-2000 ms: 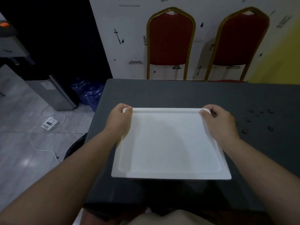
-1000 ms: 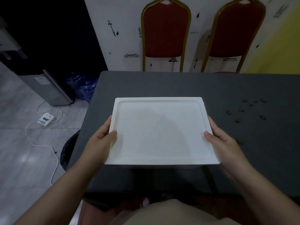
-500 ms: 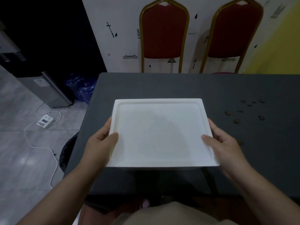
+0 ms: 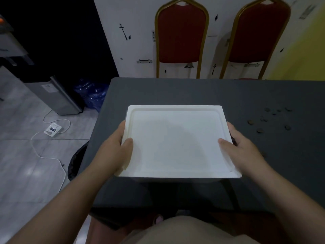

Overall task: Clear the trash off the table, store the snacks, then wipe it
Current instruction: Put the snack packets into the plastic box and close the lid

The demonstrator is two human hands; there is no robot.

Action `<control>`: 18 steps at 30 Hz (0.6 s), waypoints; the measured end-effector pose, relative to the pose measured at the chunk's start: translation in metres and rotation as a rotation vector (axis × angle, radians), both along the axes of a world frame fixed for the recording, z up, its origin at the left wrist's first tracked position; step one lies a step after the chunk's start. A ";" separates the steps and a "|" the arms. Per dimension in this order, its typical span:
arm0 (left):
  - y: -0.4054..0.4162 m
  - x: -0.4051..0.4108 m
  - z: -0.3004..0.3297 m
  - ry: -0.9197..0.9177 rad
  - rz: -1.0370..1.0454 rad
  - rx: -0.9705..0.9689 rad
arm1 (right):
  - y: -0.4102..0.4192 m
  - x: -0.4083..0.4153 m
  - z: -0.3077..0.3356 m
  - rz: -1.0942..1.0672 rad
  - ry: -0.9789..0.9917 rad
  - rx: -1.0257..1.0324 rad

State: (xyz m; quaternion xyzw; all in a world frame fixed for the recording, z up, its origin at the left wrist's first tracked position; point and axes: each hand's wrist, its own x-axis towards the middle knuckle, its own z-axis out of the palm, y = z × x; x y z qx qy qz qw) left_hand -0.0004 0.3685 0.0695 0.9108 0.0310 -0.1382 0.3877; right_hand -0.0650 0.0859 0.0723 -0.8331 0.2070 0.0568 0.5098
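A white rectangular box with its flat lid [image 4: 177, 138] stands at the near edge of the dark grey table [image 4: 193, 92]. My left hand [image 4: 116, 148] grips its left side, thumb on the lid. My right hand [image 4: 241, 148] grips the right side the same way. Several small brown crumbs [image 4: 269, 120] lie scattered on the table to the right of the box.
Two red chairs with gold frames [image 4: 181, 37] stand behind the table's far edge. A black trash bin [image 4: 77, 161] sits on the floor at the table's left side. A white power strip [image 4: 52, 129] with its cable lies on the grey floor further left.
My hands slid from the lid's far corners to the box's sides. The box has since come a little nearer and higher over the table's near edge.
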 end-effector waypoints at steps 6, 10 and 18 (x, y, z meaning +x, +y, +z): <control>-0.013 0.049 -0.011 0.016 0.057 -0.208 | -0.003 0.057 -0.001 -0.156 -0.014 0.057; -0.025 0.077 -0.010 0.019 0.241 -0.259 | -0.006 0.089 0.000 -0.195 0.064 0.000; -0.025 0.086 -0.014 0.032 0.289 -0.262 | -0.011 0.101 -0.010 -0.221 0.037 -0.047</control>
